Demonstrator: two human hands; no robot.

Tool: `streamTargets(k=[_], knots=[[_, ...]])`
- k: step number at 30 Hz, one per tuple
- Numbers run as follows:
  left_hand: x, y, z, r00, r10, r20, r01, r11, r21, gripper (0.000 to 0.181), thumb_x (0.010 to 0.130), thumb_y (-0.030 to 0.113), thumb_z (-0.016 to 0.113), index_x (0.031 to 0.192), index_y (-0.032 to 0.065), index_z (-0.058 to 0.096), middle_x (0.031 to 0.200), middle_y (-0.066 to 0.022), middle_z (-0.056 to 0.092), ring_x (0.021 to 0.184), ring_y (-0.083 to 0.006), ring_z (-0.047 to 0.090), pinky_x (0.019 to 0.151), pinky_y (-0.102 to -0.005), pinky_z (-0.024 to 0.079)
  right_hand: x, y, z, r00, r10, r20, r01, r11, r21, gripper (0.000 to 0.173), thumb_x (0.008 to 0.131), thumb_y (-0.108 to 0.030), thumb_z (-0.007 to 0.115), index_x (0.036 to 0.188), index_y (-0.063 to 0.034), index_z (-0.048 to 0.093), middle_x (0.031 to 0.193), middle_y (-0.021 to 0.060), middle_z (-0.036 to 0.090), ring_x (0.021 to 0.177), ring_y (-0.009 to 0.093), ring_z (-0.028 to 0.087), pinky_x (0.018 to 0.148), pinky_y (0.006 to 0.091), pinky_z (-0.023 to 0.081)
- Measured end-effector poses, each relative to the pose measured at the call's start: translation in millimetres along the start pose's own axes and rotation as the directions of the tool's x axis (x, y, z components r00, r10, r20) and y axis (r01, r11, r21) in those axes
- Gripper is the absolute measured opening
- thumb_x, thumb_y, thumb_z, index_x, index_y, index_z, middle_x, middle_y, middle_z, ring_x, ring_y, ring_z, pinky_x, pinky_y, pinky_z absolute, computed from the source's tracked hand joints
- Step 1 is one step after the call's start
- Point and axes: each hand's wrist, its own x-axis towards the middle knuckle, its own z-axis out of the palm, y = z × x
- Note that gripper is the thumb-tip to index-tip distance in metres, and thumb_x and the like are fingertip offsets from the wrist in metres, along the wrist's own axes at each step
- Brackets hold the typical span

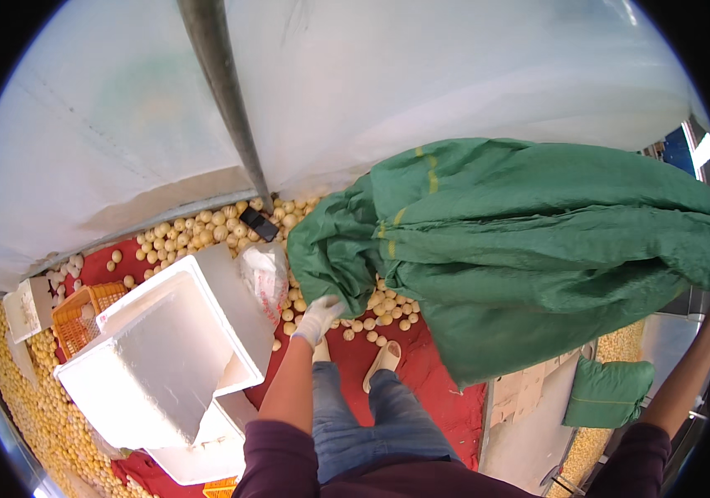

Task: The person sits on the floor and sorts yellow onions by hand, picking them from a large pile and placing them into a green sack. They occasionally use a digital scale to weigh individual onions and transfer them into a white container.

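Note:
My left hand [319, 317], in a white glove, grips the lower edge of a large green woven sack [542, 243]. The sack stretches from that hand to the right rim of the picture, its folds bulging upward. My right forearm [685, 373] reaches up along the right rim; the hand there is almost wholly lost in the dark border, beside the sack's far end. Small round pale-yellow fruits [386, 305] lie beneath the sack's left end, in front of my feet. A white plastic bag [265, 277] with red print rests left of the sack.
White foam boxes [236, 311] stand at my left, with an orange plastic crate [81, 311] behind. A black flat object [259, 224] lies on fruits near a metal pole [230, 93]. Red cloth [448, 398] covers the floor. A smaller green sack [607, 393] sits at right.

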Motion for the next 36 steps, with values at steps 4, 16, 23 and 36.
streamTargets(k=[4, 16, 23, 36], knots=[[-71, -11, 7, 0.992, -0.072, -0.105, 0.053, 0.983, -0.176, 0.048, 0.086, 0.017, 0.068, 0.128, -0.0018, 0.054, 0.107, -0.0136, 0.067, 0.096, -0.0225, 0.064, 0.087, -0.0318, 0.050, 7, -27, -23, 0.998, -0.057, 0.026, 0.055, 0.996, 0.070, 0.033, 0.098, -0.010, 0.042, 0.127, -0.0009, 0.056, 0.129, 0.0163, 0.058, 0.114, 0.027, 0.059, 0.099, 0.0423, 0.050], [-238, 279, 94, 0.486, 0.872, -0.057, -0.574, 0.368, 0.732, 0.105, 0.058, 0.036, 0.086, 0.144, 0.0040, 0.035, 0.145, -0.0203, 0.038, 0.132, -0.0389, 0.038, 0.111, -0.0469, 0.030, -23, -54, -14, 0.972, -0.077, 0.222, -0.081, 0.777, 0.624, 0.029, 0.095, -0.009, 0.049, 0.117, 0.0042, 0.062, 0.121, 0.0156, 0.063, 0.109, 0.026, 0.061, 0.099, 0.0390, 0.049], [-250, 262, 195, 0.242, 0.961, -0.132, -0.538, 0.246, 0.806, 0.062, 0.071, 0.023, 0.080, 0.124, 0.0026, 0.058, 0.120, -0.0162, 0.062, 0.115, -0.0300, 0.056, 0.100, -0.0401, 0.043, -45, -47, 41, 0.915, 0.019, 0.404, -0.354, 0.518, 0.779, 0.020, 0.089, -0.003, 0.055, 0.104, 0.0042, 0.066, 0.105, 0.0142, 0.067, 0.090, 0.024, 0.067, 0.087, 0.0359, 0.055], [-495, 286, 193, 0.561, 0.768, -0.309, -0.673, 0.640, 0.369, 0.036, 0.087, 0.000, 0.058, 0.122, 0.0027, 0.059, 0.110, -0.0105, 0.064, 0.101, -0.0240, 0.062, 0.088, -0.0323, 0.049, -69, 5, 56, 0.614, 0.230, 0.755, -0.748, 0.474, 0.464, 0.024, 0.085, -0.017, 0.065, 0.101, 0.0017, 0.066, 0.091, 0.0138, 0.069, 0.078, 0.025, 0.068, 0.075, 0.0376, 0.058]])
